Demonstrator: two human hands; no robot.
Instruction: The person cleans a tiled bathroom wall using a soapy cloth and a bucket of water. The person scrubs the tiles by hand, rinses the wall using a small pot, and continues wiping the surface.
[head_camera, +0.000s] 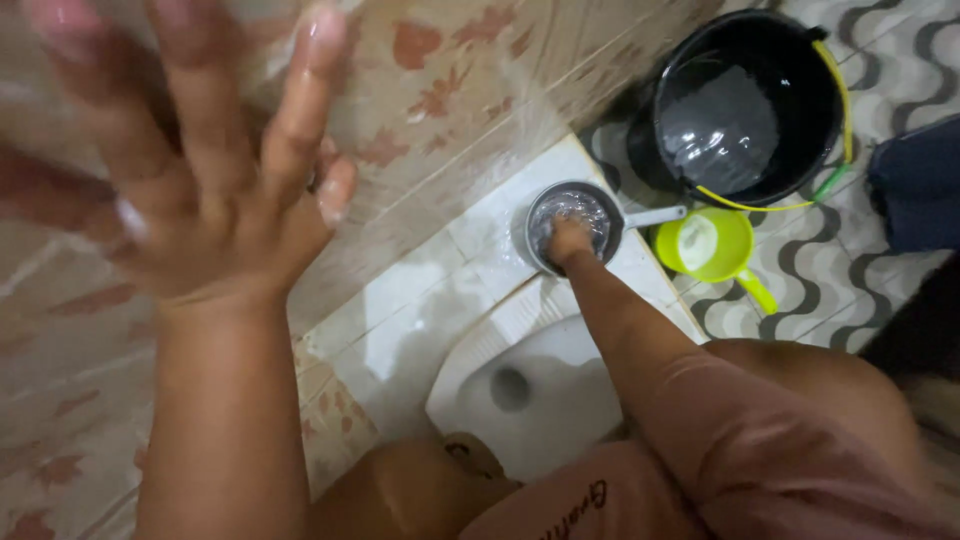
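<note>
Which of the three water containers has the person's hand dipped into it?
The small metal pot on the white tiled step; the right hand reaches into it. The black bucket and green dipper stand untouched beside it.

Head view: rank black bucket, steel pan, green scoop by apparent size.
1. Black bucket, clearly largest.
2. Green scoop and steel pan: bowls look about alike, so no ranking. The right hand dips into the pan and hides part of it.

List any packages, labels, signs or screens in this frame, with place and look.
No packages, signs or screens.
Only lettering: dark script print on the pink garment, bottom centre, partly cut off by the frame edge.
</note>
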